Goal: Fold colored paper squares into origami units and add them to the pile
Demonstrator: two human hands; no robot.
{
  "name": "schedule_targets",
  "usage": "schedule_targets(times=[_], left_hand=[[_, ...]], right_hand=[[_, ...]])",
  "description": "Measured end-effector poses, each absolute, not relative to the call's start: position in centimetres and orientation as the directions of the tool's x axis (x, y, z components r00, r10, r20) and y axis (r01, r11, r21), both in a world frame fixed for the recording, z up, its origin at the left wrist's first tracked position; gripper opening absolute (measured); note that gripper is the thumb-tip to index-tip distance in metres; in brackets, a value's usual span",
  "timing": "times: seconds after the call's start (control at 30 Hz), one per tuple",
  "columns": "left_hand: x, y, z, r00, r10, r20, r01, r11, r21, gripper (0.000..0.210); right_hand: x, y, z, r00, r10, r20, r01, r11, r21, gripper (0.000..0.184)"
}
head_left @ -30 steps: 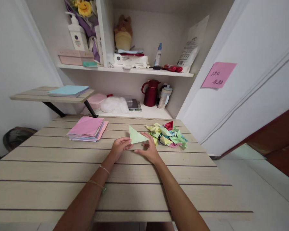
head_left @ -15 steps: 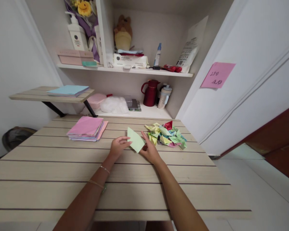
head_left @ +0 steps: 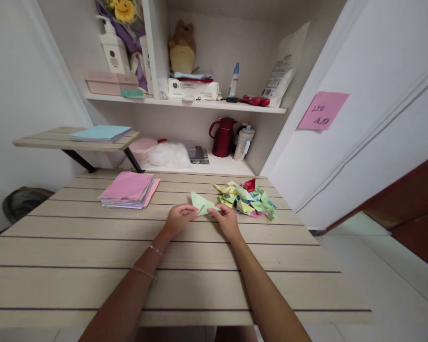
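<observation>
A light green sheet of paper (head_left: 200,202) is held between both hands just over the slatted table, its near part bent up and its far corner pointing away from me. My left hand (head_left: 180,217) pinches its left side between thumb and fingers. On the right side, my right hand (head_left: 227,220) grips the paper the same way, thumb on top. Close beyond my right hand lies a heap of folded paper pieces (head_left: 248,199) in yellow, green, blue, pink and red. To the left, apart from my hands, sits a stack of coloured paper (head_left: 128,191) with a pink sheet uppermost.
A small raised shelf (head_left: 50,137) carries more paper sheets (head_left: 100,133), blue on top. Behind the table (head_left: 199,285) stand a dark red jug (head_left: 223,138) and a pale bottle (head_left: 244,143), with a white plastic bag (head_left: 169,156) beside them. A pink note (head_left: 323,110) hangs on the right wall.
The green paper has gone from a flat diamond to a bent, triangular shape. My right hand has turned and lowered, with its fingers drawn in. My left fingers have closed onto the near edge.
</observation>
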State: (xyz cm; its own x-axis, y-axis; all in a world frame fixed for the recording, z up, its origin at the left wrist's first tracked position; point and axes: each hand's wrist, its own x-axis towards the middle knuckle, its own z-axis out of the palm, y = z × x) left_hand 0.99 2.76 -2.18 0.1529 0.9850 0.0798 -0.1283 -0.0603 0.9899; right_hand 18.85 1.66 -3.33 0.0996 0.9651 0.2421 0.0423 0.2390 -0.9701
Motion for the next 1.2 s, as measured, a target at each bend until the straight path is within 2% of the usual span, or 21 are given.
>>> schedule_targets(times=[0.1, 0.23, 0.3, 0.4, 0.5, 0.6, 0.73, 0.9, 1.2], left_hand=[[1.2, 2.7, -2.5, 0.168, 0.970, 0.177, -0.062, -0.168, 0.984, 0.024], [1.2, 2.8, -2.6, 0.182, 0.971, 0.155, -0.048, -0.148, 0.988, 0.028], [1.2, 2.8, -2.4, 0.186, 0.974, 0.130, -0.096, -0.114, 0.989, 0.041], [1.1, 2.9, -2.0, 0.188, 0.978, 0.087, -0.176, -0.054, 0.983, 0.064], [0.9, 3.0, -1.9, 0.194, 0.980, 0.044, -0.206, -0.003, 0.978, 0.072], [0.8, 3.1, -1.9, 0.203, 0.979, 0.029, -0.206, 0.013, 0.978, 0.069], [0.7, 3.1, -2.0, 0.212, 0.977, 0.035, -0.215, 0.011, 0.977, 0.061], [0.7, 3.1, -2.0, 0.208, 0.975, 0.082, -0.208, -0.038, 0.977, 0.054], [1.7, 2.5, -2.1, 0.202, 0.975, 0.092, -0.146, -0.063, 0.987, 0.047]], right_hand=[[18.7, 1.6, -3.2, 0.145, 0.963, 0.227, 0.018, 0.227, -0.974, 0.030], [18.4, 1.6, -3.2, 0.176, 0.963, 0.206, -0.102, 0.226, -0.969, 0.036], [18.3, 1.7, -3.3, 0.133, 0.973, 0.187, -0.135, 0.205, -0.969, 0.040], [18.0, 1.6, -3.4, 0.081, 0.975, 0.208, -0.119, 0.217, -0.969, 0.035], [17.7, 1.3, -3.1, 0.036, 0.966, 0.254, -0.092, 0.257, -0.962, 0.028], [17.5, 0.9, -2.7, -0.008, 0.967, 0.254, -0.113, 0.251, -0.961, 0.023], [17.5, 0.7, -2.5, -0.056, 0.980, 0.191, -0.137, 0.182, -0.974, 0.025], [17.7, 1.0, -3.3, -0.124, 0.980, 0.155, -0.054, 0.149, -0.987, 0.025], [17.8, 1.1, -3.7, -0.041, 0.994, 0.098, -0.070, 0.095, -0.993, 0.022]])
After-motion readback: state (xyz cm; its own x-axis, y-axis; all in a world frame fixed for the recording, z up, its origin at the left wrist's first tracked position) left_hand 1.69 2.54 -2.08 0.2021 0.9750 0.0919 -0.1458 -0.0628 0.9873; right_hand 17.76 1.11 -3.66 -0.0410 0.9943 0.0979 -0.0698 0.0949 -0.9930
